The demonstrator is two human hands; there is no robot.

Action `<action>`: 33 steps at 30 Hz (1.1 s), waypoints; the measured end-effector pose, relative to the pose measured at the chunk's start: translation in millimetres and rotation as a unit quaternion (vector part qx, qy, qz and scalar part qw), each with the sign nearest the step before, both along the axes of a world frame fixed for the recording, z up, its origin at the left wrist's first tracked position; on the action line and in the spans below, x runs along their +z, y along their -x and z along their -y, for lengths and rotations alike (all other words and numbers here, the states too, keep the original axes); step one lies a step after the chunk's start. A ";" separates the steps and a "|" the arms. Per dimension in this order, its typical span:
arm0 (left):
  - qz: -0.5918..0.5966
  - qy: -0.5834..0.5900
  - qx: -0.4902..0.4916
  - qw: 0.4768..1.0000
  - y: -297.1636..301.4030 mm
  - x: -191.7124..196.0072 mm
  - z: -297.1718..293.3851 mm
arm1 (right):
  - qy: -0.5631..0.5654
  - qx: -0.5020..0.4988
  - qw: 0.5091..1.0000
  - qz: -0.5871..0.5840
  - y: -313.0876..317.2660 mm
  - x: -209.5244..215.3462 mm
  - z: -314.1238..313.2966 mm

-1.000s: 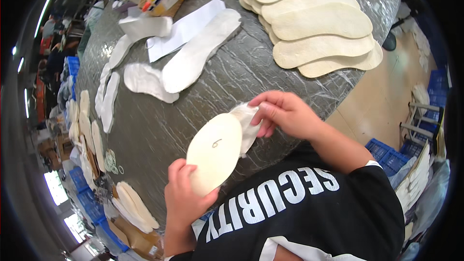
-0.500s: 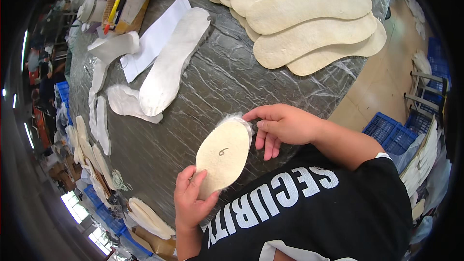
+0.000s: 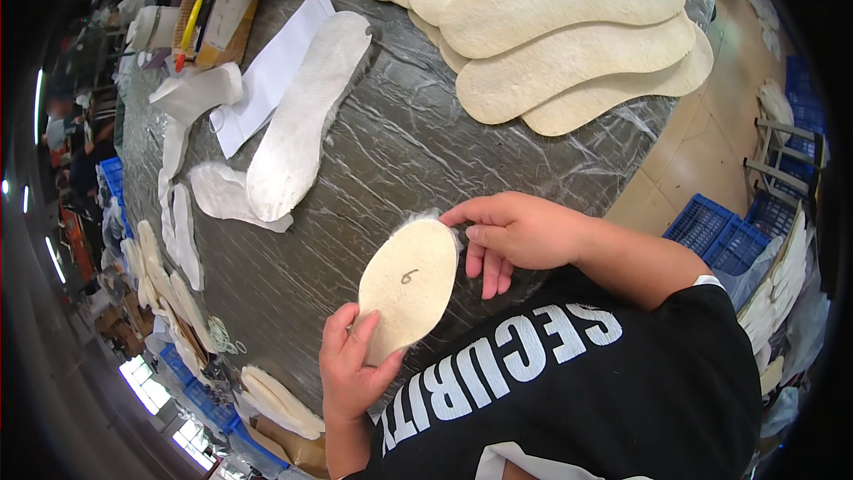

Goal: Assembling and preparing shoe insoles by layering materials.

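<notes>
My left hand (image 3: 355, 360) is closed on the near end of a cream felt insole (image 3: 409, 280), thumb on top and fingers along its left side. The insole is tilted up toward me, with a dark handwritten mark on its face. Thin white fuzzy material shows along its far edge. At that edge the index fingertip of my right hand (image 3: 524, 231) touches the fuzz. The thumb is a little apart from the index finger, and the other fingers hang loosely below. The underside of the insole is hidden.
Overlapping cream insoles (image 3: 569, 0) lie at the far right of the plastic-covered table (image 3: 400, 116). A white insole-shaped piece (image 3: 306, 124), paper sheets (image 3: 267, 80) and white scraps (image 3: 213, 196) lie to the left. A box with pens (image 3: 222, 18) stands behind them. Blue crates (image 3: 715, 236) stand on the floor at right.
The view has shifted slightly, so the table things sit further left. The insole is tipped a little differently, and less fuzz shows on its right side. Both hands keep nearly the same pose.
</notes>
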State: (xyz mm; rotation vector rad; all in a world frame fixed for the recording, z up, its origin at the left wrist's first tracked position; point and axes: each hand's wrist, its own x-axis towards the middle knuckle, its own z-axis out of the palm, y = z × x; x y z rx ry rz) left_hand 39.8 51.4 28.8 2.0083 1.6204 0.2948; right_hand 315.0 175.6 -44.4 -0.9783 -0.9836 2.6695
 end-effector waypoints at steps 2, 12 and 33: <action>0.000 0.000 0.001 1.000 -1.5 -0.6 -1.5 | -0.002 0.002 1.000 -0.004 0.3 -2.2 0.4; -0.025 0.009 -0.020 0.999 -5.7 -1.7 -8.3 | -0.008 -0.004 1.000 -0.010 -0.4 -2.3 1.6; -0.020 0.038 -0.020 0.999 -5.4 -2.9 -21.3 | -0.148 0.010 0.988 0.049 -11.4 9.4 27.2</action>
